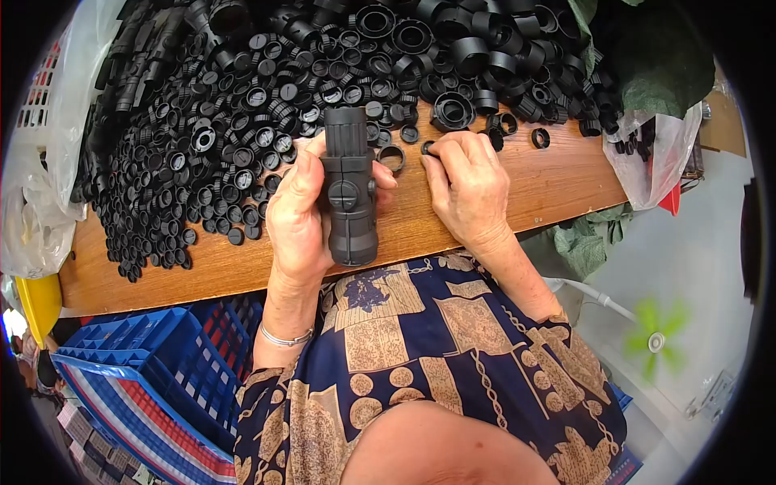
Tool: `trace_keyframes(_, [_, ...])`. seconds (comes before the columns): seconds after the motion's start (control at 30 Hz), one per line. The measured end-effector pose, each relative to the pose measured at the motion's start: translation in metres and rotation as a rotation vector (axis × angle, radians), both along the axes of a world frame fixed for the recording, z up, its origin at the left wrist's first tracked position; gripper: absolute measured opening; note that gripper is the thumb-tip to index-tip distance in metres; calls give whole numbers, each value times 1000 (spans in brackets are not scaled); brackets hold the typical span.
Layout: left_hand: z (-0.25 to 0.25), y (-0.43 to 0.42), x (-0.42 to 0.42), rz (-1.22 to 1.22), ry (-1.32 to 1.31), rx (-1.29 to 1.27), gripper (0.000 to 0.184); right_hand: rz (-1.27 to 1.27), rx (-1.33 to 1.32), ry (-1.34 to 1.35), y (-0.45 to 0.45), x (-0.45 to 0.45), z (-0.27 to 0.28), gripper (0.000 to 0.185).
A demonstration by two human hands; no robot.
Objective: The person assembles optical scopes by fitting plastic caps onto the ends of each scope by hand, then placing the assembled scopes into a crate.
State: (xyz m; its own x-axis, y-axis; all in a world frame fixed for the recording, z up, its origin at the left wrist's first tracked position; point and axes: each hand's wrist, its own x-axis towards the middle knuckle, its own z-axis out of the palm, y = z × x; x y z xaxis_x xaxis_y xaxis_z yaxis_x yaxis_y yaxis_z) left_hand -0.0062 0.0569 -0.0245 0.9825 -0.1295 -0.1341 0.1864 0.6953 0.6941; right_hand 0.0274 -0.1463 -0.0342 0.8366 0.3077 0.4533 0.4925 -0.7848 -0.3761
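Observation:
My left hand point(299, 206) is wrapped round a black scope-like tube point(349, 198), which stands lengthwise in view with its ribbed end away from me and a round knob on its upper face. To its right, my right hand point(470, 182) is closed at the fingertips on a small black cap point(428, 148) near the wooden table top point(558, 174). Between the hands, a black ring point(392, 158) lies beside the fingertips of my left hand. Many small black caps point(244, 179) are heaped to the left and beyond.
Larger black rings point(470, 56) are piled at the back. One small ring point(540, 138) lies at the right. Plastic bags point(651, 166) flank the table, and a blue crate point(137, 347) stands below its left front edge. A green fan point(655, 341) is at the lower right.

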Motion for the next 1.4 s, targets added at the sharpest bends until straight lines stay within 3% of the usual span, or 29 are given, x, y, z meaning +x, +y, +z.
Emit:
trace_keyframes(0.13, [1,0,0,42,-46,159,60,59,46,-18,-2,-4,-8,15])
trace_keyframes(0.27, [4,-5,-1,69,-41,158,57,53,79,35,-3,-5,-9,14])
trace_keyframes(0.37, [10,-7,-4,86,-35,147,54,149,495,257,4,-17,21,12])
trace_keyframes(0.43, [9,-7,-4,83,-57,140,53,346,690,292,11,-22,37,14])
trace_keyframes(0.5, [10,-13,-4,94,-40,142,52,432,737,282,22,-25,45,15])
trace_keyframes(0.7, [14,-16,-7,113,-38,287,55,322,579,117,32,-26,34,21])
trace_keyframes(0.77, [16,-19,-8,113,-36,345,53,270,601,195,33,-28,37,20])
trace_keyframes(0.8, [12,-18,-9,104,-28,242,51,243,612,234,33,-29,38,19])
trace_keyframes(0.9, [13,-23,-9,145,-20,250,65,208,763,510,31,-35,38,15])
trace_keyframes(1.0, [19,-18,-10,89,-122,429,84,265,1035,734,27,-32,39,11])
trace_keyframes(1.1, [30,-13,-6,10,-87,495,94,334,978,679,27,-32,40,9])
trace_keyframes(1.13, [31,-12,-4,17,-70,459,86,378,1008,655,28,-31,34,12])
trace_keyframes(1.37, [27,-2,2,73,-52,464,76,325,972,560,36,-38,29,17])
trace_keyframes(1.4, [30,-2,1,96,-37,493,76,350,873,445,36,-37,28,20])
